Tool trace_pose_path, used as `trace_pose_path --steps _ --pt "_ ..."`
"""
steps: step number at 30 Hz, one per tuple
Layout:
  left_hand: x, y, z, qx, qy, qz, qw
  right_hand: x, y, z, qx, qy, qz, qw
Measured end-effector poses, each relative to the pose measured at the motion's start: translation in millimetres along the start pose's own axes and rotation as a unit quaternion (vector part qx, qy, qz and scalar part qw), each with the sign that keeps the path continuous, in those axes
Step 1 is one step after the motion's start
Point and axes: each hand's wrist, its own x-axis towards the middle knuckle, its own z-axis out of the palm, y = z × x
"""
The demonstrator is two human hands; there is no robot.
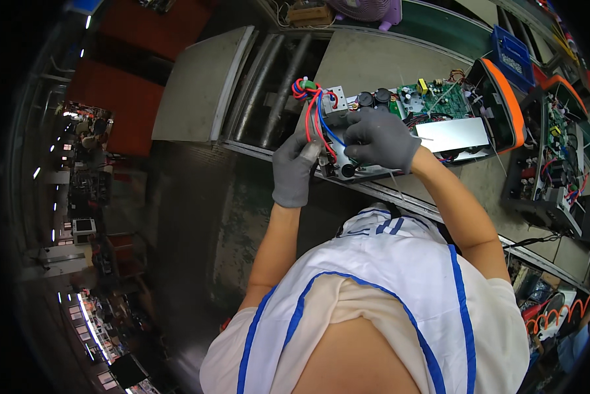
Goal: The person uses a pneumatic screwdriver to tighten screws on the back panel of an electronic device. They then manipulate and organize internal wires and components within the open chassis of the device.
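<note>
An opened electronic unit [433, 105] lies on the workbench in front of me, its green circuit board [442, 98], black round capacitors and silver metal plate [454, 133] exposed. Red wires [309, 121] and a blue wire [329, 128] loop up through a green ring [307, 85] at its left end. Grey-gloved, my left hand [293, 169] is closed at that end, thumb and fingers pinching by the lower red wires. My right hand [380, 139], also gloved, reaches over the unit with fingers curled where the blue wire runs in; its fingertips' hold is hidden.
Right of this unit stands a second opened unit [557, 154] with an orange edge. A blue bin [513, 59] of small parts sits at the far right, a purple fan [367, 9] at the back. Metal rollers [282, 92] lie left of the unit. An orange coiled hose [561, 317] hangs lower right.
</note>
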Motion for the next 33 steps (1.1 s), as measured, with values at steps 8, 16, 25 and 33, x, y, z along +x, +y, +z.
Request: trace_pose_path --steps 8,16,25,33 --pt "-11.8 -13.0 3.8 -0.085 0.063 -0.018 0.994 -0.2 7.3 40.9 0.035 0.057 0.062 0.996" --pt "-14.1 -15.5 6.7 -0.076 0.037 0.038 0.996 0.4 6.4 51.2 0.137 0.091 0.060 0.985" --pt "-13.2 -29.9 8.4 -0.086 0.015 0.090 0.992 5.7 -1.4 51.6 0.196 0.091 0.074 0.973" --pt "-16.3 -27.5 7.0 -0.103 0.007 0.083 0.991 9.7 -3.4 55.9 0.124 0.122 0.108 0.979"
